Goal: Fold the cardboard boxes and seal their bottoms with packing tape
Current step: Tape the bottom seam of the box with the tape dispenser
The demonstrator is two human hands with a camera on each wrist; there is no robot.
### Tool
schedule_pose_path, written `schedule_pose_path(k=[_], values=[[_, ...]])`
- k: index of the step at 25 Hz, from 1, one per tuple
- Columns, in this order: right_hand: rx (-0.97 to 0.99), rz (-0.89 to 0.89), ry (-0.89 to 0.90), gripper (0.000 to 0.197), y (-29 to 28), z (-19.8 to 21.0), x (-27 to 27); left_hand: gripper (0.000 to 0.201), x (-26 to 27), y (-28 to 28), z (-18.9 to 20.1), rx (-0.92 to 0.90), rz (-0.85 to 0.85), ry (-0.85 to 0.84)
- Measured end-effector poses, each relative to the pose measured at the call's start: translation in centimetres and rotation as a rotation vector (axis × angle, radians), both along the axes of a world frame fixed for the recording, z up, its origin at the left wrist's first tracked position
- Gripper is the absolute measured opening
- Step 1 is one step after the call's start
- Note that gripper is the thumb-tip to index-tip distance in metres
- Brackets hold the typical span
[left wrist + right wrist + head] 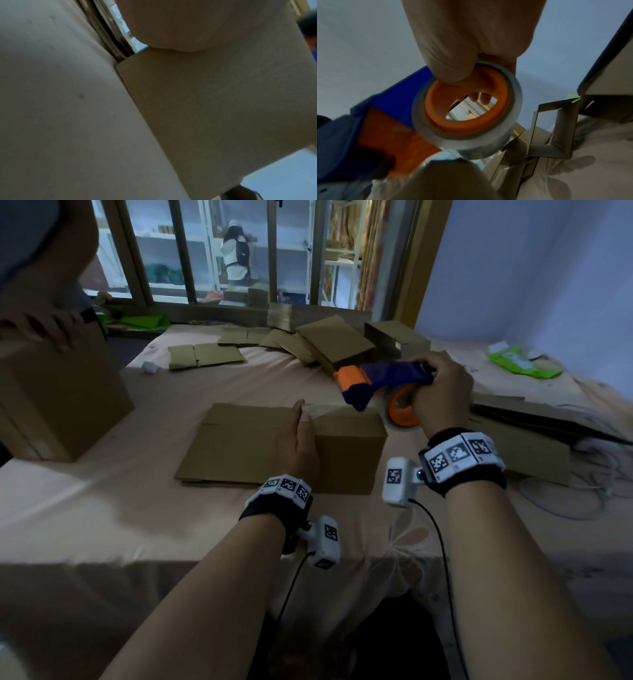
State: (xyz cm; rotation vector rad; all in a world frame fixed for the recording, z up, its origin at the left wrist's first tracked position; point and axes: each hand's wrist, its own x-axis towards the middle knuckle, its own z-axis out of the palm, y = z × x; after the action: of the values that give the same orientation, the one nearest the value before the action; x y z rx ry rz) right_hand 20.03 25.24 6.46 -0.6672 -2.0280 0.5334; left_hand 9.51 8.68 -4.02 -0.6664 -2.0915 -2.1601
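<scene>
A small brown cardboard box point(346, 446) stands mid-table on a flattened cardboard sheet point(236, 440). My left hand point(301, 440) lies against the box's left top edge with its fingers stretched forward, pressing down the tape end there; the left wrist view shows only the box's side point(214, 108) under the palm point(171, 27). My right hand point(442, 392) grips a blue and orange tape dispenser point(380, 381) just above the box's far right corner. Its clear tape roll point(467, 108) has an orange core, with my thumb hooked into it. A short strip of tape runs from the dispenser to the box top.
Another person's hand point(44, 326) rests on a large cardboard box point(58, 398) at the left. Flat and half-folded boxes point(308, 344) lie at the back by the window. Large flat cardboard point(531, 436), a white cable point(565, 501) and green packets point(520, 364) are on the right.
</scene>
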Motion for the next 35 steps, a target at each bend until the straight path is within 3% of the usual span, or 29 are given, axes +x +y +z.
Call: schedule_pose_path(k=[5, 9, 13, 19, 23, 28, 35], values=[[-0.322, -0.059, 0.009, 0.038, 2.0, -4.8, 1.3, 0.067, 0.1, -0.2, 0.2, -0.026, 0.007, 0.008], [-0.478, -0.095, 0.215, 0.031, 1.0, -7.8, 0.1, 0.074, 0.0, -0.1, 0.3, 0.016, 0.041, 0.043], [-0.345, -0.100, 0.310, 0.031, 1.1, -6.9, 0.0, 0.063, 0.0, -0.1, 0.2, -0.010, 0.023, 0.013], [-0.224, -0.024, 0.430, 0.029, 1.8, -3.6, -0.8, 0.068, -0.1, 0.1, 0.2, -0.002, 0.040, 0.027], [-0.331, -0.055, 0.368, 0.029, 1.9, -6.9, -0.5, 0.058, -0.1, 0.0, 0.4, -0.007, 0.048, 0.041], [-0.580, -0.063, 0.468, 0.031, 1.0, -10.0, -1.1, 0.058, 0.0, -0.1, 0.4, -0.032, 0.028, 0.034], [-0.535, -0.067, 0.435, 0.032, 1.1, -10.4, -1.0, 0.053, 0.4, -0.6, 1.0, -0.033, -0.019, 0.037]])
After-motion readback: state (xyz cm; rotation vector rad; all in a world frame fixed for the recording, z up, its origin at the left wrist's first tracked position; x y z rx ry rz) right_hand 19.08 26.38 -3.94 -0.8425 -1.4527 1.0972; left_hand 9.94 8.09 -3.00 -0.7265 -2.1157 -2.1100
